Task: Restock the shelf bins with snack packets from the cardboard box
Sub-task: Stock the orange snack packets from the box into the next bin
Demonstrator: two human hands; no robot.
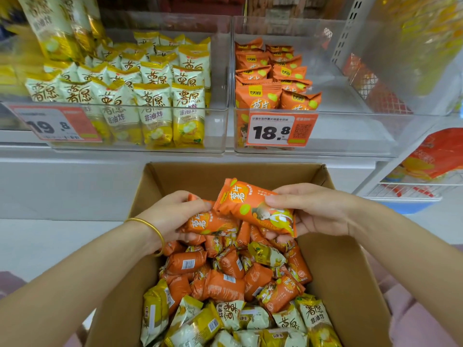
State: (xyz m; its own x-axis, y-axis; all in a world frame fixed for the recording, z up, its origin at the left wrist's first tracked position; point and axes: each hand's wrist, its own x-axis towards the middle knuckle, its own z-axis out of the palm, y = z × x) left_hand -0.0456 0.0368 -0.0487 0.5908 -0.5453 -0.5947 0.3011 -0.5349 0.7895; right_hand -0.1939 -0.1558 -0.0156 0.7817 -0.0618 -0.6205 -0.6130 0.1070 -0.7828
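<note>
An open cardboard box (348,279) in front of me holds several orange and yellow snack packets. Over the box, my left hand (172,216) grips an orange packet (213,225). My right hand (315,209) grips another orange packet (253,206), held a little higher and overlapping the first. Ahead on the shelf stand two clear bins. The left bin (218,131) is packed with yellow packets (155,106). Orange packets (273,76) fill only the left part of the right bin (350,131).
Price tags reading 19.8 (55,125) and 18.8 (280,130) hang on the bin fronts. Large yellow bags (57,28) hang at the upper left. A white wire rack (413,186) with an orange bag stands at the right. A gold bangle (152,227) circles my left wrist.
</note>
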